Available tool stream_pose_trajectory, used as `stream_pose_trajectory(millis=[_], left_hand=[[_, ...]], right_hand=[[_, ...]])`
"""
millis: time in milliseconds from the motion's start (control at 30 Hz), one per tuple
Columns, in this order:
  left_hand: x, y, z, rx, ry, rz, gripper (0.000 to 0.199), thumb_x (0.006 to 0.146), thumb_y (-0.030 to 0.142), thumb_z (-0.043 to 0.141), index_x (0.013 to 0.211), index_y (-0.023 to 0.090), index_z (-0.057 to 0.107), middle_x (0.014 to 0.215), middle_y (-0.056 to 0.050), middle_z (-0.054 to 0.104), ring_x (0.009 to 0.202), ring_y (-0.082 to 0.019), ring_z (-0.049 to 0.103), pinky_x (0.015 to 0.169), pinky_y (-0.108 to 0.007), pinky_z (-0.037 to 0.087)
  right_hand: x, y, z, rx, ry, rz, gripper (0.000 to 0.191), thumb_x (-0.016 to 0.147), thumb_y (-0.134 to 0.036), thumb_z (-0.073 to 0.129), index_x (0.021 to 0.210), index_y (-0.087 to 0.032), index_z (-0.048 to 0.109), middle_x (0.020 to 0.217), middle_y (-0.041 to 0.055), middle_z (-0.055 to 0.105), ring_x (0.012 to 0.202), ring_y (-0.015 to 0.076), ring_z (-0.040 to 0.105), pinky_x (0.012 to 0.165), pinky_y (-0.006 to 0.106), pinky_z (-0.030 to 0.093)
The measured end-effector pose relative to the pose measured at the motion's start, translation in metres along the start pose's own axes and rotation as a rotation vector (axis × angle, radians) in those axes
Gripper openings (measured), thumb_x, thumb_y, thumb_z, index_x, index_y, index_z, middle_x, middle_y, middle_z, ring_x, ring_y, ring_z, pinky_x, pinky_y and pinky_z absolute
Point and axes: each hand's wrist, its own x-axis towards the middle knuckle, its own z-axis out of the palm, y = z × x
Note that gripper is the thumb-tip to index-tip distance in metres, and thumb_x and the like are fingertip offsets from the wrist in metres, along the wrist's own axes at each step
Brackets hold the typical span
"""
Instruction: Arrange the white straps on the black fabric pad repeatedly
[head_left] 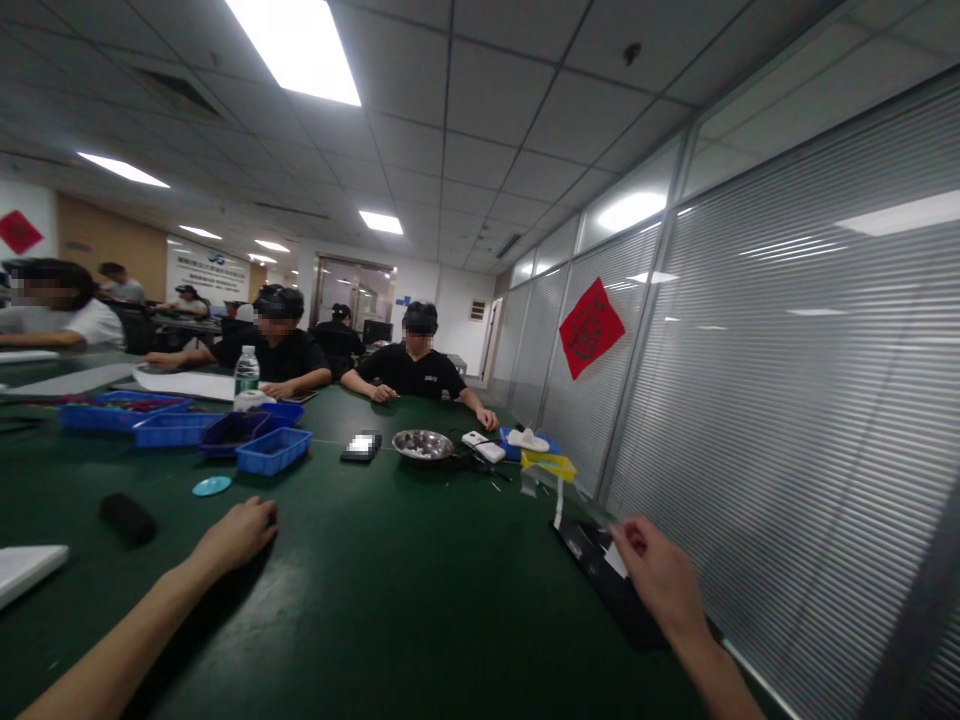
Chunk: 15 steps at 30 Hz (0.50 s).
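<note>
Two bare hands of yours reach over the dark green bench [390,610], well apart from each other. Your left hand [238,533] rests on the surface at the near left, palm down with the fingers curled under; whether that grip has anything in it, you can't make out from this view. Your right hand [664,575] is at the near right, thumb and fingers drawn together above a flat black item [611,597]. A small white piece [616,560] shows just beside your right fingertips, on or over the black item, but it is unclear whether that grip has hold of it.

That black item lies at the right edge of your bench, partly covered by your right hand, with a white strip [559,502] standing up at its far end. Beyond it you have a yellow tray [551,465] and, farther still, a white object [528,440] on a blue tray.

Toward the middle, a metal bowl [424,462] carries small white bits. Left of it lies a phone [361,448], then a cluster of blue trays [274,458] with a plastic bottle [247,374] behind. Nearer to your left hand are a light-blue disc [212,486] and, farther left, a dark block [127,518]. One co-worker [411,372] in a black shirt sits across from you at the far side.
</note>
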Motion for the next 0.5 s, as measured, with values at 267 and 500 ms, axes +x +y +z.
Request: stream_pose_trajectory(millis=[267,500], left_hand=[[0.000,0.001,-0.001,0.012,-0.012,-0.007,0.034,0.080,0.035,0.041,0.097,0.015,0.063,0.097,-0.014,0.061,0.088,-0.026,0.062,0.079,-0.034,0.047],[0.003,-0.006,0.005,-0.054,-0.017,-0.016,0.034,0.079,0.036,0.043,0.095,0.016,0.064,0.094,-0.013,0.062,0.083,-0.026,0.063,0.077,-0.035,0.049]], right_hand=[[-0.028,-0.028,0.036,-0.069,-0.276,-0.470,0.017,0.089,-0.027,0.043,0.084,-0.021,0.058,0.089,0.0051,0.061,0.081,0.0176,0.058,0.070,0.028,0.045],[-0.025,-0.014,0.032,-0.007,-0.455,-0.181,0.030,0.088,-0.045,0.043,0.085,-0.022,0.062,0.089,0.0040,0.065,0.077,0.0170,0.060,0.067,0.027,0.045]])
